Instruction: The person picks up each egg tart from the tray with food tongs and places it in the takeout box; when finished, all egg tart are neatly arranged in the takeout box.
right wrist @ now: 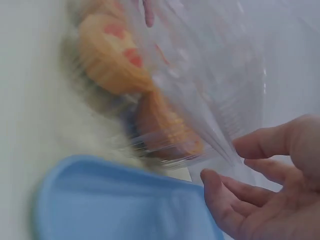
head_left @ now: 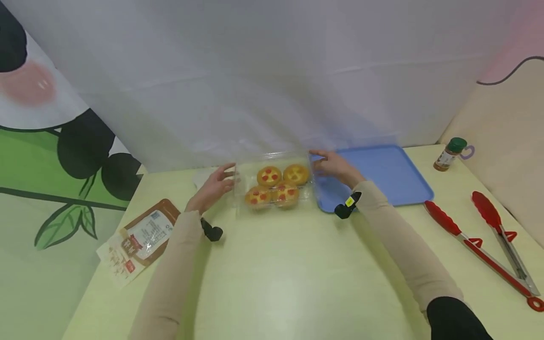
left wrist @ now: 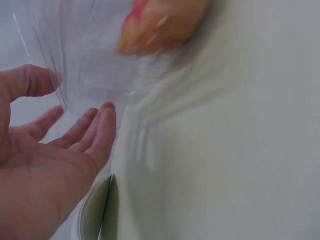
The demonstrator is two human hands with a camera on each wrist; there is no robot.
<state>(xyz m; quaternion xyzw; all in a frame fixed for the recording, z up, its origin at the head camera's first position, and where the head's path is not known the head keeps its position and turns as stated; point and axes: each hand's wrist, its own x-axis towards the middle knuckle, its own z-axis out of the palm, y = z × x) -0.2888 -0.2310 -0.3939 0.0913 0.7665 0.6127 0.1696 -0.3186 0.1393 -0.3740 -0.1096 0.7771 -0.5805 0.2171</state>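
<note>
A clear plastic clamshell box (head_left: pixel 240 204) holds several round golden tarts (head_left: pixel 269 176) with yellow filling, most topped with red pieces. At the box's left side is my left hand (head_left: pixel 216 186). Its thumb and fingers are around the edge of the clear lid (left wrist: pixel 80 45), as the left wrist view shows. On the opposite side, my right hand (head_left: pixel 333 166) pinches the lid's edge between thumb and fingers. The lid stands tilted up over the tarts in the right wrist view, where the tarts (right wrist: pixel 112 57) look blurred.
Right of the box lies a blue tray (head_left: pixel 382 172), partly under my right hand. Farther right are a green-capped spice jar (head_left: pixel 450 153) and red-tipped tongs (head_left: pixel 480 250). A brown and white packet (head_left: pixel 144 236) lies at left. A white curtain (head_left: pixel 263 94) hangs behind the table (head_left: pixel 272 278).
</note>
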